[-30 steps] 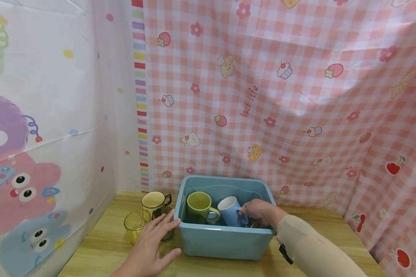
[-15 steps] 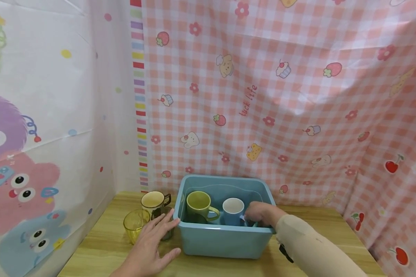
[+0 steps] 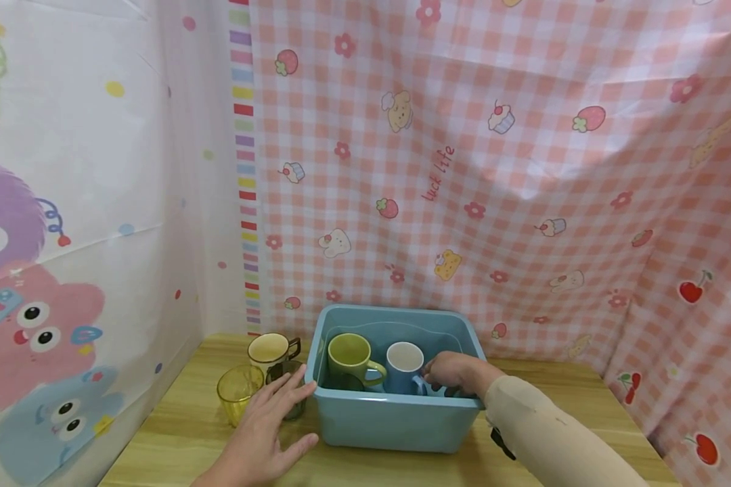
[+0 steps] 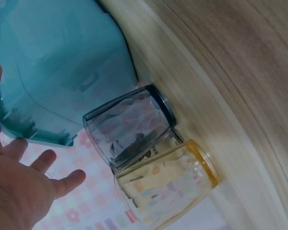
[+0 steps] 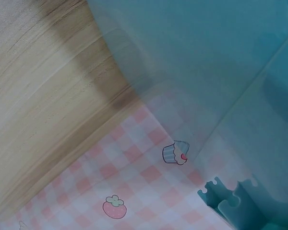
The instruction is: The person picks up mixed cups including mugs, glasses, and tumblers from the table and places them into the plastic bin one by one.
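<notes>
Inside a blue plastic bin (image 3: 396,426), a blue mug (image 3: 405,380) with a white inside stands upright on the right, its handle toward the front right. My right hand (image 3: 459,372) reaches over the bin's right side, fingertips right at this mug; the front wall partly hides the fingers, so I cannot tell whether they pinch it. An olive-green mug (image 3: 349,357) stands to the left in the bin. My left hand (image 3: 264,426) is spread, fingertips at the bin's left rim. In the left wrist view its fingers (image 4: 67,184) are straight and hold nothing.
Left of the bin stand a yellow glass (image 3: 239,399), a dark-handled mug with a cream inside (image 3: 270,348) and a smoky dark glass (image 4: 134,129). Patterned cloths (image 3: 438,135) hang behind and beside the wooden table (image 3: 176,439). The right wrist view shows the bin's outer wall (image 5: 197,62).
The blue mug has gone from tilted to upright, then turned, so its handle faces the front right. My right hand stays beside it. The left hand has hardly moved.
</notes>
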{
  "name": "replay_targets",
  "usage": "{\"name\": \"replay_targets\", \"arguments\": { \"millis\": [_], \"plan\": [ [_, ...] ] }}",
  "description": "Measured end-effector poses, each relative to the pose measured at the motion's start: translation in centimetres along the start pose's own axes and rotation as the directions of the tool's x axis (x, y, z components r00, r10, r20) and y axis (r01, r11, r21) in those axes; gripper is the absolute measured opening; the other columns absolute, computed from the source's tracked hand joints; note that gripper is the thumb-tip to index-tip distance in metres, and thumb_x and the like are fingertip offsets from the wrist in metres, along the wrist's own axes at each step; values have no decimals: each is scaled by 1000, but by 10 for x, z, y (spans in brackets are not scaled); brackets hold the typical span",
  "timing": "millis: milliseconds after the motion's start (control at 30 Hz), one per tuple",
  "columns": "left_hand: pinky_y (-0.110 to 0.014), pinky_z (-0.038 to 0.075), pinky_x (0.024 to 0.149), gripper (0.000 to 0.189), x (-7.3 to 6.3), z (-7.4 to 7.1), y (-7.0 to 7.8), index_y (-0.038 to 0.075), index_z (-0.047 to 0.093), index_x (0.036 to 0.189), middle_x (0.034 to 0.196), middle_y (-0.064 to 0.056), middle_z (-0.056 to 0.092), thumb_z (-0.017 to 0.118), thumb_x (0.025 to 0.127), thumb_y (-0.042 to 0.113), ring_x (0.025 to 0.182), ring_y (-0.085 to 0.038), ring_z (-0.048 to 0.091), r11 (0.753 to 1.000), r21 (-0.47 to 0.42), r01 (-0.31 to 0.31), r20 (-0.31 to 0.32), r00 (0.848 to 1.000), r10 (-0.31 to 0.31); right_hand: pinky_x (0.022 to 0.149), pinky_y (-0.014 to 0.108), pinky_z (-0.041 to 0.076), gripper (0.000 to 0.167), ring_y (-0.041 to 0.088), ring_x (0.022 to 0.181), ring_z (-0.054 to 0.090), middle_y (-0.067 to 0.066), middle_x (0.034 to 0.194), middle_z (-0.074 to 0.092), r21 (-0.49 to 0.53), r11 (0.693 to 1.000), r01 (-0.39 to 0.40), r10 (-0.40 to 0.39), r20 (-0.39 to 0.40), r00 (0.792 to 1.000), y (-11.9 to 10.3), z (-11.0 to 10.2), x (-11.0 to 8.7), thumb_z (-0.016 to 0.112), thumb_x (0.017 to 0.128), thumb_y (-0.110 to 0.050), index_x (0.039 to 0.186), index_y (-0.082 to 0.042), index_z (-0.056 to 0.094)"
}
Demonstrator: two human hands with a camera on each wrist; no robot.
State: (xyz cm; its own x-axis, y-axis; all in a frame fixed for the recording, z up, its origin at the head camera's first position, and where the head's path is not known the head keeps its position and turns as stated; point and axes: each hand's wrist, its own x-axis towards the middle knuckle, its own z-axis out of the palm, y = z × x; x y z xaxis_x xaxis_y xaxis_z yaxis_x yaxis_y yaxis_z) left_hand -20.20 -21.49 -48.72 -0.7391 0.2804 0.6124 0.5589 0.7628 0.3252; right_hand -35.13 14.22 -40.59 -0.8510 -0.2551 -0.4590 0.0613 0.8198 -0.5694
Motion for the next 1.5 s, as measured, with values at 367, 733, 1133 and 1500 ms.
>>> {"name": "replay_targets", "arguments": {
  "millis": [367,733,1133,1500],
  "plan": [
    [-69,45,108,77,-2,1,0,29,54,157,168,-10,48,86,89,43,147,-41,51,1000,3,3,7,1000,-4,110,66,51,43,45,122,68,21,134,71,19,1000,12,-12,20,1000,2,2,4,58,108,-14,148,-1,62],
    [-70,45,108,75,-3,2,0,27,55,156,169,-8,47,86,89,41,147,-42,51,1000,-4,3,8,1000,-3,113,70,46,46,48,132,63,22,151,62,10,999,50,-51,50,997,4,3,7,60,106,-15,150,-2,61],
    [-71,43,110,74,-2,1,1,27,55,156,170,-6,46,85,90,43,149,-41,49,1000,-11,17,16,1000,-17,107,70,51,54,41,127,64,20,139,68,16,999,34,-33,-61,998,-4,4,8,68,105,-33,146,2,61],
    [-71,43,109,74,0,0,1,23,57,154,170,-7,46,86,89,40,148,-42,50,1000,-10,9,2,1000,-9,106,51,56,64,26,105,68,14,117,75,-356,931,84,-163,-197,967,-19,16,17,91,87,-32,133,4,65]
  ]
}}
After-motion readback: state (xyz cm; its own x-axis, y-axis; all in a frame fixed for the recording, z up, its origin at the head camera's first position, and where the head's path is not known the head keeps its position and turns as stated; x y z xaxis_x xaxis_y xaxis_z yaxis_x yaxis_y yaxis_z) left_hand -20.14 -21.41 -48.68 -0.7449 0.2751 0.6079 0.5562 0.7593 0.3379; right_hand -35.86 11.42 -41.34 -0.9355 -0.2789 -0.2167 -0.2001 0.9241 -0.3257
